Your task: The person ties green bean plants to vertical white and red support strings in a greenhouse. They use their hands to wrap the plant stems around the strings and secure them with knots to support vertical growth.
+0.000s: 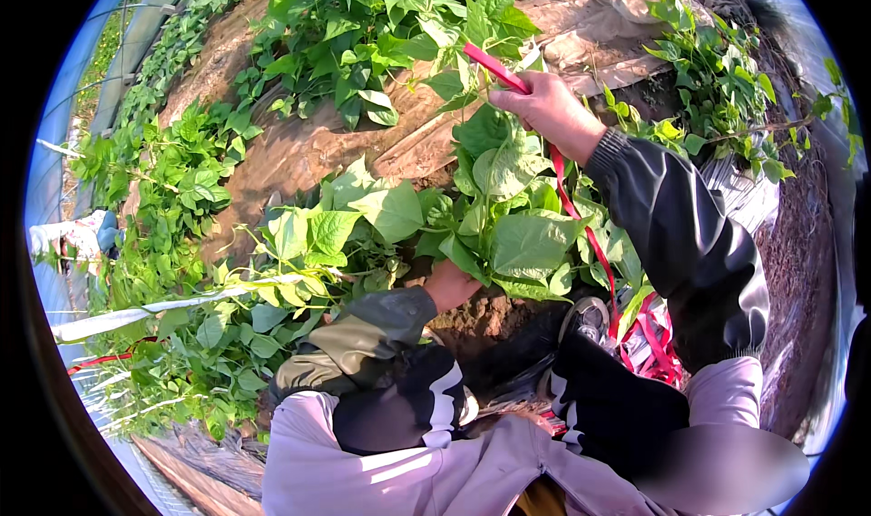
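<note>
A red plastic ribbon (495,67) is gripped in my right hand (548,111), raised above a leafy bean plant (531,244). Its short end sticks out past my thumb toward the upper left. From below my fist the ribbon runs down over the leaves to a loose red tangle (656,352) beside my right shoe (586,320). Low at the plant's base, my left hand (451,286) reaches in near the soil (486,315). Leaves hide its fingers, so I cannot see what they hold. Dark sleeve covers reach both wrists.
A white strip (163,307) stretches across vines at the left, with another red strip (109,361) below it. More bean plants (340,46) grow beyond brown ground film (401,128). Another person (85,237) is at the far left. Plastic sheeting (803,33) lines the right side.
</note>
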Available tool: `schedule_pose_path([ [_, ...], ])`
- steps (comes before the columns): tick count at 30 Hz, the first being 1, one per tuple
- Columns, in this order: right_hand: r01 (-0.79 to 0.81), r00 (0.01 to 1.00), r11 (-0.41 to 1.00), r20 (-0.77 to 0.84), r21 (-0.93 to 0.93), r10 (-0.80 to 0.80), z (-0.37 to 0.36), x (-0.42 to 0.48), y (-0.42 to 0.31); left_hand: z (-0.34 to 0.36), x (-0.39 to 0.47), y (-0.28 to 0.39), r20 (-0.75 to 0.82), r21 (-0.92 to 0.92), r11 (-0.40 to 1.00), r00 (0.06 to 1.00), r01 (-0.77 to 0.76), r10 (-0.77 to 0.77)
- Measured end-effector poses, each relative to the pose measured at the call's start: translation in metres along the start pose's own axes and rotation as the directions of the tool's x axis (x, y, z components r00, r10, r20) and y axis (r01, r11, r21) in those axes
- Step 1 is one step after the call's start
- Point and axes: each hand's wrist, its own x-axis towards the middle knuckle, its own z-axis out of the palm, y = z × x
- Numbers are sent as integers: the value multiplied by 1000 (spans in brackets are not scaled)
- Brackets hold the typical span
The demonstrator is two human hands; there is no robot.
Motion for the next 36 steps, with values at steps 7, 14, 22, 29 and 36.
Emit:
schedule_pose_path([
  [7,117,989,971,65,209,-133,17,-25,9,-6,-1,4,167,48,999,986,-2,-6],
  [14,419,908,907,4,40,-420,28,-54,-11,-5,5,14,95,116,991,994,-72,62],
  [22,485,847,847,-125,-216,-517,26,-84,-4,-129,20,123,431,14,999,902,-37,27],
  [29,540,794,790,-134,-292,-592,27,-94,6,-181,47,153,-738,64,996,669,-61,89],
  [36,519,808,809,-151,-275,-570,10,-98,27,-193,52,127,-432,364,931,878,-41,207],
])
